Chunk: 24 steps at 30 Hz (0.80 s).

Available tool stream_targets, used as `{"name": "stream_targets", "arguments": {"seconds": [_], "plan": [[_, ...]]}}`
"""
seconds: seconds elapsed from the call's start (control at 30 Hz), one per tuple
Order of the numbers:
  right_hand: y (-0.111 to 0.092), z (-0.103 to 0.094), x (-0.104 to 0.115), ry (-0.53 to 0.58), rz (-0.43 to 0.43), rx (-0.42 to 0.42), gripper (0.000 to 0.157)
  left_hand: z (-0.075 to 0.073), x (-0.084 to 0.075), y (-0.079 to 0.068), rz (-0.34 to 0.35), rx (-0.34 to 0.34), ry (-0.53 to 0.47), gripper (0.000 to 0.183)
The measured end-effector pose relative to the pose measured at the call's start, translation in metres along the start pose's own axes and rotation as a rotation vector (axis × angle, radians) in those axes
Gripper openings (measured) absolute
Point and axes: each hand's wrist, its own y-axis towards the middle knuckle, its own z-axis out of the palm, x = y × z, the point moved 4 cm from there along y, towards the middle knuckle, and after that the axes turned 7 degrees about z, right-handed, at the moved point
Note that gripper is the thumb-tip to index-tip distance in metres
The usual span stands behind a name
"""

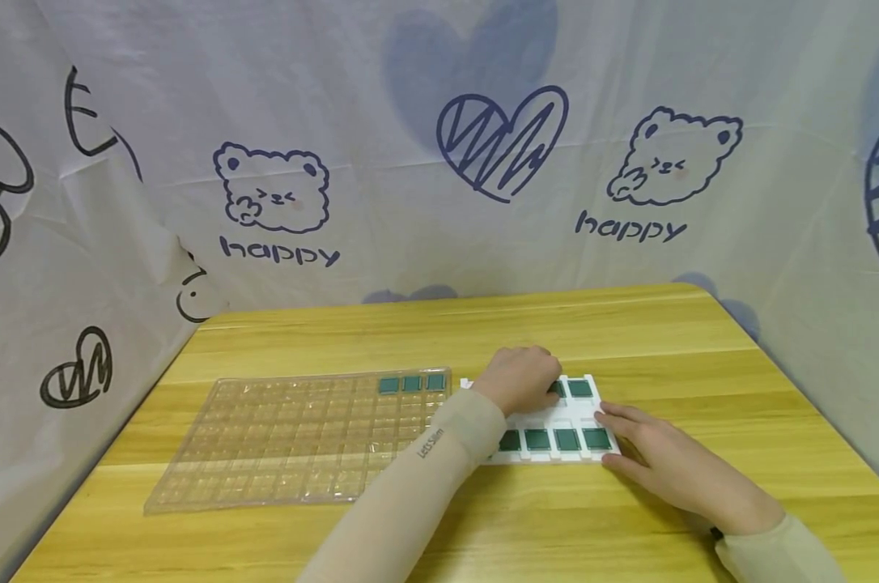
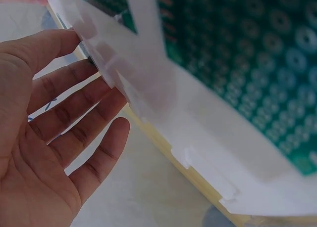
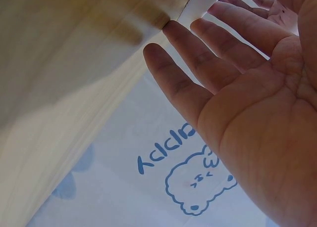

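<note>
A white slotted frame [image 1: 552, 419] lies on the table, with green circuit boards [image 1: 566, 440] in its front row and at the right of its back row. My left hand [image 1: 520, 379] is over the back row. In the left wrist view, its thumb and forefinger meet at a small dark-edged circuit board [image 2: 88, 53] at the frame's edge; the other fingers are spread. The hand hides part of the back row. My right hand [image 1: 661, 453] rests at the frame's right end, fingers nearly straight and touching the edge, thumb near the front corner.
Left of the frame lies a clear plastic tray [image 1: 265, 437] with many compartments; 3 green boards [image 1: 411, 383] sit at its back right. The wooden table [image 1: 556, 518] runs back to a printed white cloth [image 1: 396, 202].
</note>
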Motion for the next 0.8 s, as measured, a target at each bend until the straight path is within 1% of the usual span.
{"name": "stream_targets", "arguments": {"seconds": [0.17, 0.4, 0.67, 0.8], "plan": [[-0.0002, -0.0006, -0.0003, 0.013, 0.012, 0.004, 0.053, -0.0008, -0.0009, 0.0005, -0.009, 0.013, 0.008, 0.015], [0.0001, -0.0007, -0.0019, 0.032, 0.026, 0.017, 0.053, -0.0014, -0.0026, -0.0012, 0.001, 0.021, 0.016, 0.018], [0.0001, -0.0002, -0.0022, 0.039, 0.033, 0.027, 0.052, -0.0022, -0.0036, -0.0034, 0.010, 0.003, 0.014, 0.022], [0.0000, 0.0000, -0.0016, 0.037, 0.038, 0.027, 0.052, -0.0032, -0.0033, -0.0037, 0.008, 0.000, 0.015, 0.020]]}}
